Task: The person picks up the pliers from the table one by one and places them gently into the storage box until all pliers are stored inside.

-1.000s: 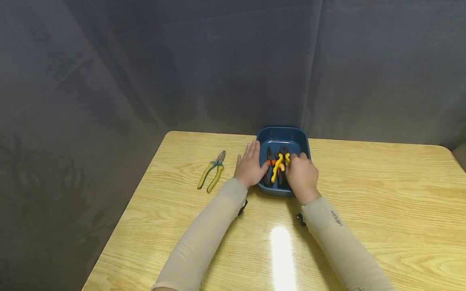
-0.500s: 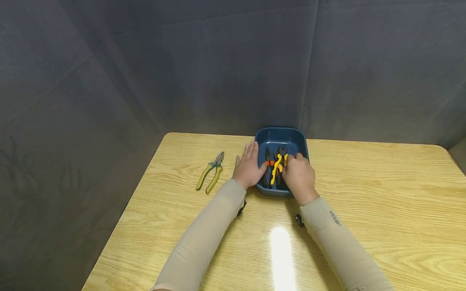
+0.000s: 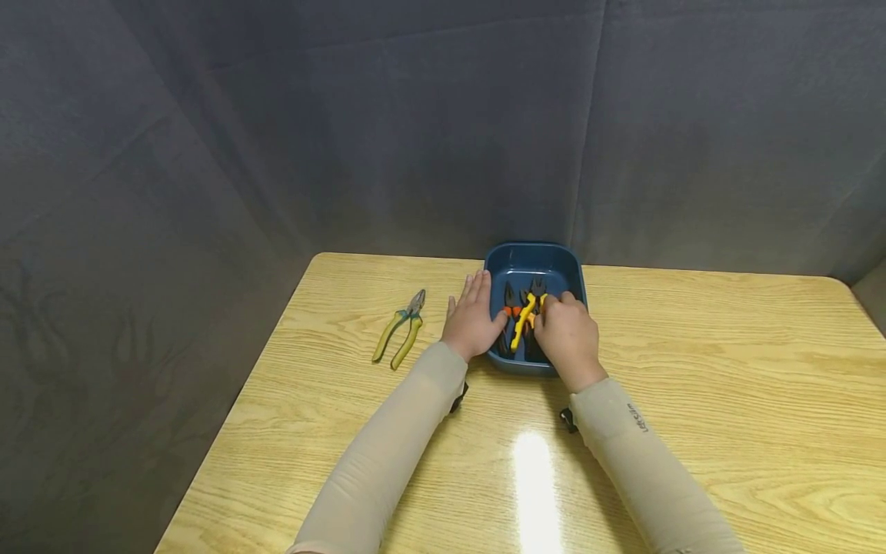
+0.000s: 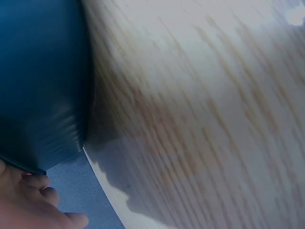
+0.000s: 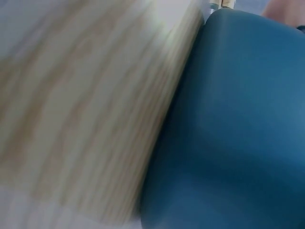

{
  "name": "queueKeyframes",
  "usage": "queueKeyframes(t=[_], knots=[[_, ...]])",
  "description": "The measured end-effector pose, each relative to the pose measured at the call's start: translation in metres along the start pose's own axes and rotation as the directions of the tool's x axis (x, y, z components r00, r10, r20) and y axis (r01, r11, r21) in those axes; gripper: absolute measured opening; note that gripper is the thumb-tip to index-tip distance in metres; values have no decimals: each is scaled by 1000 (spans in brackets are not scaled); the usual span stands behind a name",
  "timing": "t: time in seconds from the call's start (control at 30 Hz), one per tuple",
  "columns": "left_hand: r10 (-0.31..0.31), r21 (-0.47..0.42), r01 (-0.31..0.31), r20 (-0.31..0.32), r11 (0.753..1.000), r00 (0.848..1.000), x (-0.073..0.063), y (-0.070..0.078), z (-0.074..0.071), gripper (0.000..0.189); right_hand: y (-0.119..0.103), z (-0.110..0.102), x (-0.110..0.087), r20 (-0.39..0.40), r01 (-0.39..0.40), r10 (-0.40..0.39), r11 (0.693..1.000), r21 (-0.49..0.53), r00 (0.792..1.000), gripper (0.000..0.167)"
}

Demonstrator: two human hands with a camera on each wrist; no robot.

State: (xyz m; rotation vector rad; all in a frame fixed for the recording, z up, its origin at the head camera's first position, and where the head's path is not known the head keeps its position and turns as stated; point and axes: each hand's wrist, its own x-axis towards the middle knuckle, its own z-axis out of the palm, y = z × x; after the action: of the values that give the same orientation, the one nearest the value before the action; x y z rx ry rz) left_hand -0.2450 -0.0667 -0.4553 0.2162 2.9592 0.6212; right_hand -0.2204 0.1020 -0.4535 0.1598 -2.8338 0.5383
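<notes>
A blue plastic tub (image 3: 533,245) near the table's back edge holds several pliers. My left hand (image 3: 474,323) lies along its left rim, fingers straight and thumb reaching inside. In the left wrist view, fingertips (image 4: 35,181) show at the tub's edge. My right hand (image 3: 570,338) reaches over the right side with curled fingers and grips yellow-handled pliers (image 3: 522,323), whose one handle slants towards the left. Black-jawed pliers with orange on the handles (image 3: 510,296) lie beside them. The right hand covers part of the tub's contents.
Combination pliers with yellow-green handles (image 3: 408,342) lie spread on the wooden table (image 3: 727,369), left of the tub. A dark grey curtain (image 3: 415,138) hangs behind the table and at its left.
The yellow handle has turned a little, its lower end shifting left. The right hand has shifted slightly with it. My left hand stays on the rim.
</notes>
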Motion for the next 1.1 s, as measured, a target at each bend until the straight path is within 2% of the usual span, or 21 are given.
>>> queueKeyframes(t=[0.2, 0.63, 0.9, 1.1], knots=[[-3, -11, 3, -1, 1000, 1000, 2, -2, 3, 78, 0, 0, -1, -15, 8, -8, 1000, 5, 1000, 19], [16, -13, -16, -19, 1000, 1000, -3, 2, -2, 77, 1, -1, 0, -23, 8, -7, 1000, 26, 1000, 19], [14, -10, -14, -18, 1000, 1000, -2, 2, -2, 77, 2, -1, -1, -55, 16, -13, 998, 57, 998, 25], [17, -7, -17, -15, 1000, 1000, -3, 1, -2, 77, 2, -1, -1, -92, 25, -14, 993, 116, 996, 23]])
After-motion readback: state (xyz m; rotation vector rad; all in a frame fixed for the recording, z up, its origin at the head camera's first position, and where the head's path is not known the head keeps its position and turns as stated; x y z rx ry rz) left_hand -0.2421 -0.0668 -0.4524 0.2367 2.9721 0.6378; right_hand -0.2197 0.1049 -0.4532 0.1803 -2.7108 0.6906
